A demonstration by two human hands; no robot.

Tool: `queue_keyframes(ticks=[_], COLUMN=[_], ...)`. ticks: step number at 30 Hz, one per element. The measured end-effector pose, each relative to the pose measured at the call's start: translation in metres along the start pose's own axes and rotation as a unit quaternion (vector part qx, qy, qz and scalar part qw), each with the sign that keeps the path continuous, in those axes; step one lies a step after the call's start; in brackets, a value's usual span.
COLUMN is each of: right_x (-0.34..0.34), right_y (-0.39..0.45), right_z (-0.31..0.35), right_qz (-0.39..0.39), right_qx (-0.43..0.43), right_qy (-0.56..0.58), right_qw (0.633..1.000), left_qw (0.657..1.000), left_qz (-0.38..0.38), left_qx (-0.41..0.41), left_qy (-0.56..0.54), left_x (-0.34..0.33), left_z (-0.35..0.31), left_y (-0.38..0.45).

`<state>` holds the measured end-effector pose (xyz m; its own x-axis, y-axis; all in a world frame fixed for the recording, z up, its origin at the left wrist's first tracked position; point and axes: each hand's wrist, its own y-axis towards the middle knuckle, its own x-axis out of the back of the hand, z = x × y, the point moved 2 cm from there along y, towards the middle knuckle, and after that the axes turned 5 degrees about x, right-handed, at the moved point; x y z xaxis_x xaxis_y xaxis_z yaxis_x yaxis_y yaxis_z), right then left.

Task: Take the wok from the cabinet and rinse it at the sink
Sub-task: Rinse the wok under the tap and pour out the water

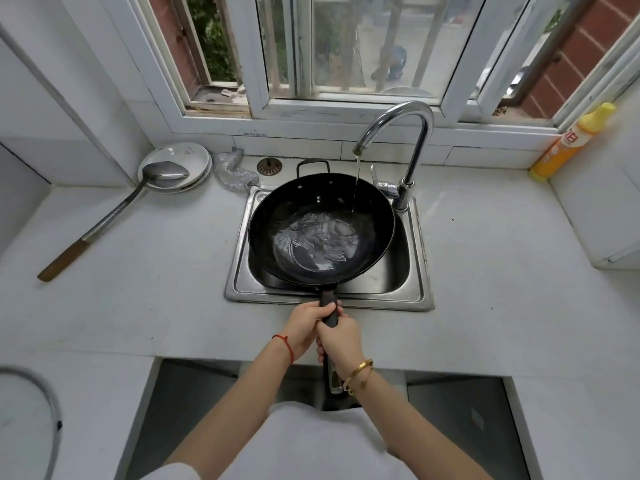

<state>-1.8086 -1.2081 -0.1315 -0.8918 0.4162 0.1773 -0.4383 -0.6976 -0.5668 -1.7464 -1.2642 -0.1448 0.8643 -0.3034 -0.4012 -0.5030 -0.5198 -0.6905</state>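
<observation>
Wok sat over sink, far of 2 hands: left hand & right hand wrapped round its handle.

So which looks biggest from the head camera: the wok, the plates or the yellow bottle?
1. wok, clearly biggest.
2. plates.
3. bottle: looks close to the plates, so that order is unsure.

One head-worn wide-angle view, looking forward and steeply down from above the counter. Faces the window wall; sink sits centre frame, close below. Forearms enter from the bottom edge, so the camera is just above and behind the hands. Strong fisheye bend at the edges. No second view to overlap.
</observation>
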Motion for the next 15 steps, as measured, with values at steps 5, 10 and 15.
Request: queue_keyframes(ticks=[5, 10, 15], right_x=[0.004, 0.012, 0.012], right_y=[-0.007, -0.01, -0.01], right_z=[-0.008, -0.016, -0.02], right_qz=[-0.015, -0.016, 0.002], right_qx=[0.047, 0.094, 0.086], right_qy=[-0.037, -0.085, -0.043], right_qw=[0.998, 0.992, 0.995], left_qw=[1.0, 0.999, 0.994], left_qz=[0.015, -0.012, -0.059], left_qx=[0.01, -0.004, -0.034], left_qy=[-0.008, 0.039, 0.087], left_x=[-0.001, -0.005, -0.004], left_z=[0.005, 0.012, 0.012], left_y=[-0.004, -0.004, -0.009])
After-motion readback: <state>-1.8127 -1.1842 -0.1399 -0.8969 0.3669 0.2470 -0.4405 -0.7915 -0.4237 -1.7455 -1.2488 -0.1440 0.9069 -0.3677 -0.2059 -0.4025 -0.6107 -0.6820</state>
